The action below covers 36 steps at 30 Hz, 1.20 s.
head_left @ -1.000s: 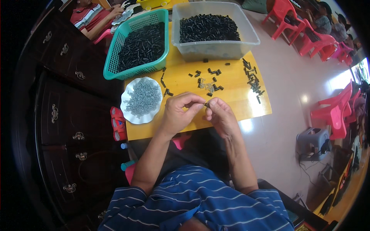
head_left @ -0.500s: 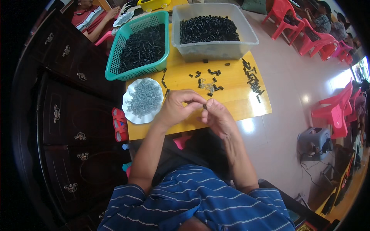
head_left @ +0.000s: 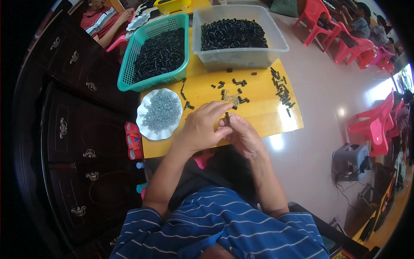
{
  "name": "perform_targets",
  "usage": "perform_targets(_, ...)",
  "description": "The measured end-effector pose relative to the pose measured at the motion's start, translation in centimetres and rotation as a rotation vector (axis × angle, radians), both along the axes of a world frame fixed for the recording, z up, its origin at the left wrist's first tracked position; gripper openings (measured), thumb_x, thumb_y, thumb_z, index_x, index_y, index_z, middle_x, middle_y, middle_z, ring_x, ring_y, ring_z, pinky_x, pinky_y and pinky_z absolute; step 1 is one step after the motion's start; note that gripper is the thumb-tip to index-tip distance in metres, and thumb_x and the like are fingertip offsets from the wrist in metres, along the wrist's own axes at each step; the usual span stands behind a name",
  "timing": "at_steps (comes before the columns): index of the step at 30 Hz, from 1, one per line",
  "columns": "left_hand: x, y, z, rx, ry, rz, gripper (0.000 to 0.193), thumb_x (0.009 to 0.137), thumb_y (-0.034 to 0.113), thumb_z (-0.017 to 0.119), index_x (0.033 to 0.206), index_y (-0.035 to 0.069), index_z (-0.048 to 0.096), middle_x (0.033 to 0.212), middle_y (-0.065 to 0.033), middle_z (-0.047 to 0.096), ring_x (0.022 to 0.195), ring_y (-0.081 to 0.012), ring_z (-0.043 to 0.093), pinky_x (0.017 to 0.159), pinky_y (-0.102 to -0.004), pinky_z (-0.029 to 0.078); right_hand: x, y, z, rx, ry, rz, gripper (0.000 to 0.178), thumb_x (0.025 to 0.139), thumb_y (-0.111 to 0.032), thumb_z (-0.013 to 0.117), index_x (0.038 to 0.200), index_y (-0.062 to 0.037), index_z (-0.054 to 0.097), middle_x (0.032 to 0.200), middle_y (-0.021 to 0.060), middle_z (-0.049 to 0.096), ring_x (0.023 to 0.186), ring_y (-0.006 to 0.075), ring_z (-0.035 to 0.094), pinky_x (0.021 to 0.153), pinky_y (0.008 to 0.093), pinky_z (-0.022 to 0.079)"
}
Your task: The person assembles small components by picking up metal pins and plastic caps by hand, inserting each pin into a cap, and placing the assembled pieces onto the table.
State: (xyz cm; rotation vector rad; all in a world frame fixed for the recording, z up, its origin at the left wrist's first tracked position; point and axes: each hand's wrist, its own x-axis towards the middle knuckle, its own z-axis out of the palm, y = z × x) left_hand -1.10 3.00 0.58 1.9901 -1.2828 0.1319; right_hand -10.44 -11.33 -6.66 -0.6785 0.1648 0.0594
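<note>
Over the near edge of the yellow table (head_left: 276,123), my right hand (head_left: 243,134) pinches a small black plastic tube (head_left: 227,116) between thumb and fingers, holding it upright. Close on its left is my left hand (head_left: 199,129), its fingers stretched out and the thumb apart, with nothing visible in it. Just beyond the fingers lie a few clear plastic pieces (head_left: 230,98) among scattered black tubes (head_left: 243,99). A white scalloped plate (head_left: 141,113) at the left bears a heap of clear greyish small pieces (head_left: 161,111).
A teal basket (head_left: 125,82) and a translucent bin (head_left: 241,58), both filled with black parts, stand at the back. Longer black pieces (head_left: 281,90) lie along the table's right edge. A dark cabinet (head_left: 95,125) flanks the left. Other people sit farther off near pink chairs (head_left: 373,129).
My left hand has come away from the black tube, its fingers opening out. The tube stays in my right hand and now shows upright above the fingertips.
</note>
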Motion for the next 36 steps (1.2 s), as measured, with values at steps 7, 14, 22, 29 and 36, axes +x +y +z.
perform_targets(7, -0.2, -0.7, -1.6, -0.006, -0.074, 0.039, 0.036, 0.076, 0.009, 0.079, 0.111, 0.003, 0.070, 0.107, -0.0128, 0.071, 0.094, -0.0309, 0.071, 0.080, -0.0389, 0.058, 0.0, 0.2, 0.5, -0.130, 0.034, -0.071, 0.031, 0.105, -0.042, 0.059, 0.113, -0.0127, 0.064, 0.108, -0.0018, 0.066, 0.100, 0.0097, 0.061, 0.091, 0.0321, 0.048)
perform_targets(14, 0.0, -0.8, -2.3, -0.133, 0.066, 0.011, 0.027, 0.078, 0.005, 0.078, 0.102, 0.002, 0.069, 0.095, -0.0116, 0.071, 0.078, -0.0271, 0.070, 0.071, -0.0355, 0.056, -0.3, 0.0, 0.2, -0.080, 0.057, -0.120, 0.031, 0.106, -0.036, 0.055, 0.118, -0.0093, 0.066, 0.109, 0.0009, 0.068, 0.099, 0.0113, 0.062, 0.091, 0.0314, 0.048)
perform_targets(22, -0.1, -0.5, -2.6, -0.155, 0.008, 0.010, 0.023, 0.078, 0.006, 0.079, 0.098, 0.002, 0.067, 0.090, -0.0104, 0.070, 0.076, -0.0273, 0.069, 0.069, -0.0360, 0.054, -0.5, 0.1, 0.1, -0.045, 0.056, -0.089, 0.033, 0.105, -0.035, 0.055, 0.117, -0.0063, 0.067, 0.109, 0.0028, 0.069, 0.097, 0.0114, 0.063, 0.089, 0.0303, 0.050)
perform_targets(29, 0.0, -0.6, -2.6, -0.186, 0.123, 0.012, 0.024, 0.080, 0.003, 0.079, 0.101, 0.000, 0.068, 0.090, -0.0107, 0.070, 0.075, -0.0250, 0.068, 0.065, -0.0329, 0.055, -0.3, 0.1, 0.0, -0.032, 0.046, -0.098, 0.033, 0.106, -0.033, 0.055, 0.120, -0.0052, 0.066, 0.111, 0.0037, 0.070, 0.098, 0.0121, 0.063, 0.090, 0.0303, 0.050)
perform_targets(36, 0.2, 0.0, -2.9, -0.176, 0.030, 0.016, 0.026, 0.078, 0.000, 0.074, 0.103, 0.002, 0.069, 0.094, -0.0128, 0.071, 0.077, -0.0271, 0.071, 0.067, -0.0343, 0.057, -0.2, 0.5, 0.5, -0.028, 0.066, -0.076, 0.033, 0.105, -0.034, 0.058, 0.118, -0.0051, 0.067, 0.109, 0.0031, 0.070, 0.095, 0.0105, 0.063, 0.089, 0.0287, 0.050)
